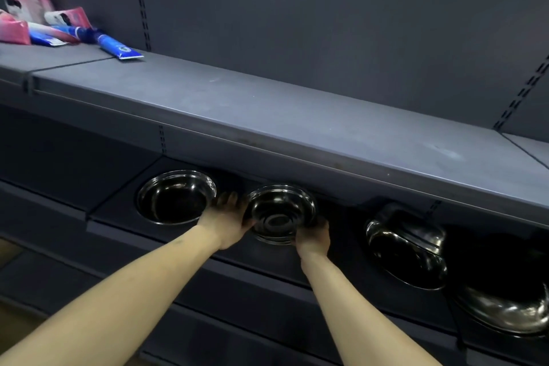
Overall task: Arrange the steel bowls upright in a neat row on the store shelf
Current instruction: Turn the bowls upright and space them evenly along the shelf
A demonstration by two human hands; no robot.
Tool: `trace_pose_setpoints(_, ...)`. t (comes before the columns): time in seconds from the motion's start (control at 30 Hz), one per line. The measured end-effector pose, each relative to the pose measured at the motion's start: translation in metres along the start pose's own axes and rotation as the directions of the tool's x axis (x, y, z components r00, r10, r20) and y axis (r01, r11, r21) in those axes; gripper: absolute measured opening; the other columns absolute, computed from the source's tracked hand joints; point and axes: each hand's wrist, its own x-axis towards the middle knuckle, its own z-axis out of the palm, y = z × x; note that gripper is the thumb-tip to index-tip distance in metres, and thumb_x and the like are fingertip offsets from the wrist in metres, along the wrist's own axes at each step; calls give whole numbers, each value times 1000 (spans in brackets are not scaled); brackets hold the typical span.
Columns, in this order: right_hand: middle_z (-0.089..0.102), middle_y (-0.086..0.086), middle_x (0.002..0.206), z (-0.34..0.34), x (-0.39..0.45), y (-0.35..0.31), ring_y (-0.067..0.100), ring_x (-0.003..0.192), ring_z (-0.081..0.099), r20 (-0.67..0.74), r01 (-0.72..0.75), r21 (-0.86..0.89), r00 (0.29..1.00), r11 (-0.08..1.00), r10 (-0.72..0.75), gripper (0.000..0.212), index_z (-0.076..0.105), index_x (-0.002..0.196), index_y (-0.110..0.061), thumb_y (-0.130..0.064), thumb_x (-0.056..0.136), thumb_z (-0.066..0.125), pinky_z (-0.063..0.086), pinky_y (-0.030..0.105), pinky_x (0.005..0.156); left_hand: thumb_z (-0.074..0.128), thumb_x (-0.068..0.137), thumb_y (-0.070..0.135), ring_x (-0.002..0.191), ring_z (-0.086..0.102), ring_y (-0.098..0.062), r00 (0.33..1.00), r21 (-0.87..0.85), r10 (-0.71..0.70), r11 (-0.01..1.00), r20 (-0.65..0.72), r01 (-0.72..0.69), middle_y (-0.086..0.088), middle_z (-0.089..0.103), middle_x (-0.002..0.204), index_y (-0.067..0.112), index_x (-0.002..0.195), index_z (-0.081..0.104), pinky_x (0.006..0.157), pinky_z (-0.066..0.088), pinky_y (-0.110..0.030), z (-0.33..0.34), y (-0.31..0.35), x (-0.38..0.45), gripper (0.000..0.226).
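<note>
1. Dark grey metal shelving fills the view, with a matte back panel point(297, 9) crossed by slotted upright strips.
2. Jutting out over the row of bowls, the upper shelf point(267, 104) is a flat, dull grey board; its front lip hides the far rims of the bowls beneath and leaves only a low gap above them.
3. At the far left of that upper shelf lies a loose pile of pink packets point(17, 9) and blue tubes point(117, 46), one tube pointing toward the shelf edge.
4. On the lower shelf point(118, 217), a shiny steel bowl point(176, 197) sits upright at the left, round, with a thin bright rim and a dark, reflective inside.
5. Just right of it, the middle bowl point(282, 214) is gripped between both hands; it is tilted toward the camera, so its ringed, mirror-like inside shows.
6. The left hand point(228, 223) is curled around the bowl's left edge, fingers reaching behind the rim, and lies between this bowl and the left one.
7. The right hand point(315, 236) clasps the near right rim, fingers bent over it.
8. Further right, a third bowl point(407, 249) lies tipped on its side, its opening facing left and forward.
9. At the right edge, a fourth bowl point(511, 312) sits lower in the frame, its brushed inside catching the light; how it rests cannot be told.
</note>
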Motion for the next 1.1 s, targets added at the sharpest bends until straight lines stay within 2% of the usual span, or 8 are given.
trace_pose_setpoints(0.2,67,3,127,-4,17,26,29,114,68,26,59,-210,998,976,-55,64,56,135,-24,-31,75,78,58,51,99,26,99,59,143,25,-32,998,-30,60,998,16,-59,-10,27,156,20,152,24,113,27,-46,0,21,11,66)
trace_pose_setpoints(0.3,68,-2,120,-20,17,24,24,112,68,84,104,-310,993,945,-82,43,63,125,-23,-33,83,70,59,43,95,26,99,59,146,20,-34,994,-69,96,993,52,-92,-11,19,161,20,154,21,116,23,-46,-2,41,19,67)
trace_pose_setpoints(0.4,74,2,107,-46,15,16,23,99,73,79,114,-332,993,937,-93,26,68,116,-16,-22,91,65,56,26,75,29,99,56,147,18,-33,986,-137,158,979,61,-148,-8,17,162,22,154,22,119,19,-46,-6,65,26,65)
trace_pose_setpoints(0.57,72,11,116,-99,19,6,30,110,68,12,195,-431,977,881,-211,28,68,120,-8,-11,93,60,52,32,90,32,100,53,144,25,-32,965,-89,251,966,74,-245,-8,23,160,19,151,31,115,25,-45,-14,114,35,61)
trace_pose_setpoints(0.73,67,11,127,-153,17,-4,31,124,60,-69,253,-510,941,822,-332,30,67,126,-9,-11,97,59,46,33,104,31,100,56,146,23,-32,950,-110,303,949,70,-295,-11,23,160,20,154,25,119,22,-44,-15,168,48,65)
trace_pose_setpoints(0.83,59,14,138,-177,19,-8,35,134,49,-139,258,-571,905,779,-401,42,63,132,-7,-11,90,66,40,42,114,33,100,55,150,14,-30,945,-143,321,940,57,-311,-11,17,162,22,155,23,121,14,-41,-14,200,56,65)
trace_pose_setpoints(0.97,44,14,152,-215,26,-9,35,144,35,-217,192,-536,910,822,-354,57,51,143,-9,-6,88,64,33,40,119,36,98,55,150,12,-29,940,-238,338,917,41,-319,-7,14,163,30,155,20,121,14,-43,-14,237,66,63)
trace_pose_setpoints(1.1,36,17,159,-245,45,-3,36,147,32,-253,106,-523,928,846,-273,60,41,152,-8,-23,96,61,31,42,119,46,100,41,145,23,-31,929,-330,370,876,-9,-352,-12,20,160,21,155,21,117,20,-37,-24,275,72,64)
